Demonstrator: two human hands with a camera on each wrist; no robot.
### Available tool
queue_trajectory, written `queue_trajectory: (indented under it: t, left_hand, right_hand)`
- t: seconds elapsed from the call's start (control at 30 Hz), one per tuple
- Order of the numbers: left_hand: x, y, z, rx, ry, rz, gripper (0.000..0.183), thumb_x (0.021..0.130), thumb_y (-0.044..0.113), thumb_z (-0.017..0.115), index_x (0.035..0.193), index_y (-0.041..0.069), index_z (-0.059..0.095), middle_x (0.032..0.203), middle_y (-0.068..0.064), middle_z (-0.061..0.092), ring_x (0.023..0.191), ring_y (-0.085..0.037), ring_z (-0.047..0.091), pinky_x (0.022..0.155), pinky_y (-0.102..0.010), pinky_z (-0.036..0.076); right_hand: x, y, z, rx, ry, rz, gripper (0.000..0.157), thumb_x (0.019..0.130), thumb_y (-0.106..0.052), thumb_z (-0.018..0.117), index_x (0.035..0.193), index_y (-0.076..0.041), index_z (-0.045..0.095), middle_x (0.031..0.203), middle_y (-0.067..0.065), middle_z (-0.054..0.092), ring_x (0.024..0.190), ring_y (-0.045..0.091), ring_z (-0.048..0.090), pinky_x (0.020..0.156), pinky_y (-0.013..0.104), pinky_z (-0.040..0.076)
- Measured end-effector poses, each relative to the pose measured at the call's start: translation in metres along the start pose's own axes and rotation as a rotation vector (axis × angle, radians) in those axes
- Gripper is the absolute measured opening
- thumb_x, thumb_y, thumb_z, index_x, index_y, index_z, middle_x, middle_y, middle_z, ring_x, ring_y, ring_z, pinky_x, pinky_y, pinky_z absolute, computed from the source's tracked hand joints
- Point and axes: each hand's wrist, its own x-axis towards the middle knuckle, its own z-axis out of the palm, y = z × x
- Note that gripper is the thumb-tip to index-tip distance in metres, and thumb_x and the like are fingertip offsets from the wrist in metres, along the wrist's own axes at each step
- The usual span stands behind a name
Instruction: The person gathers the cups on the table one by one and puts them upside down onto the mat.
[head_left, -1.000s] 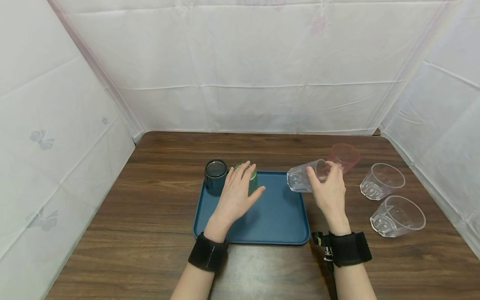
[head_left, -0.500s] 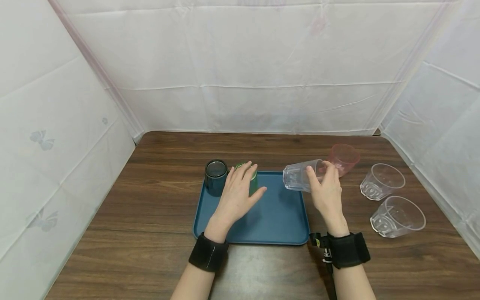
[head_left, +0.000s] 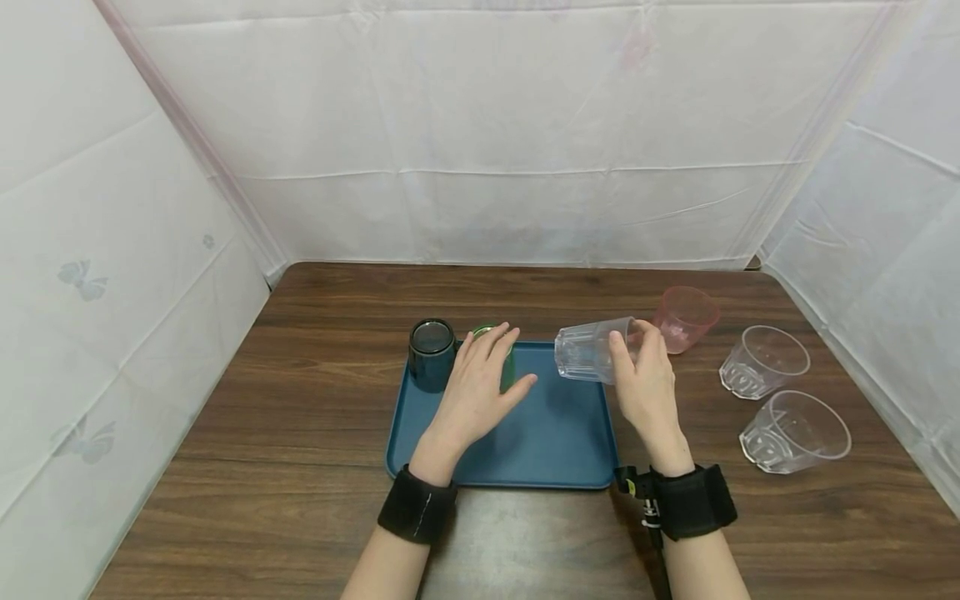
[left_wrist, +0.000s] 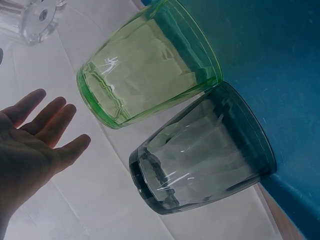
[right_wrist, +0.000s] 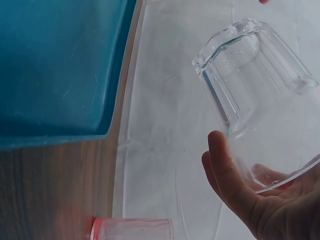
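Note:
My right hand [head_left: 647, 392] grips a clear plastic tumbler [head_left: 585, 352] near its rim. The tumbler lies tilted on its side in the air, base pointing left, over the tray's right part. My left hand [head_left: 468, 400] hovers with spread, straight fingers, holding nothing. In the left wrist view it is apart from a green tumbler [left_wrist: 150, 70] and a dark grey tumbler [left_wrist: 205, 150]. Both stand upside down, side by side, on the blue tray [head_left: 555, 450]. From the head view, the left hand hides most of the green one.
A pink tumbler [head_left: 684, 321] stands upright on the wooden table [head_left: 300, 417], beyond the right hand. Two clear tumblers [head_left: 765, 362] stand at the right, one nearer than the other. White sheeting [head_left: 480, 125] encloses the back and sides.
My right hand has moved left with the clear tumbler, further over the tray and away from the pink one. The left hand has barely shifted.

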Motion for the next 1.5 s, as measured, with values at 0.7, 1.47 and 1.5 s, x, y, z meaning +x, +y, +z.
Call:
queue_trajectory:
  t: [0.7,1.47,1.5]
  left_hand:
    - [0.001,0.003,0.003,-0.041,0.024,0.086,0.061,0.087,0.043,0.056,0.137,0.010,0.042,0.139,-0.008,0.040,0.128,-0.020,0.034,0.108,-0.045,0.019]
    - [0.001,0.007,0.003,-0.084,0.044,0.155,0.069,0.085,0.043,0.059,0.140,0.008,0.035,0.137,-0.008,0.042,0.127,-0.018,0.035,0.107,-0.042,0.025]
    - [0.001,0.007,0.003,-0.085,0.045,0.155,0.071,0.085,0.043,0.059,0.140,0.008,0.034,0.137,-0.008,0.042,0.127,-0.018,0.035,0.107,-0.042,0.025]
  right_hand:
    - [-0.003,-0.010,-0.003,0.055,-0.105,0.000,0.061,0.098,-0.044,0.027,0.134,0.004,0.032,0.119,0.024,0.046,0.094,0.032,0.050,0.075,0.049,0.042]
    - [-0.007,-0.016,-0.003,0.075,-0.159,-0.055,0.054,0.100,-0.040,0.021,0.132,0.000,0.037,0.117,0.024,0.052,0.101,0.034,0.050,0.084,0.053,0.040]
    - [-0.007,-0.016,-0.002,0.076,-0.159,-0.059,0.053,0.100,-0.040,0.021,0.131,0.000,0.038,0.115,0.023,0.053,0.099,0.034,0.051,0.082,0.052,0.041]
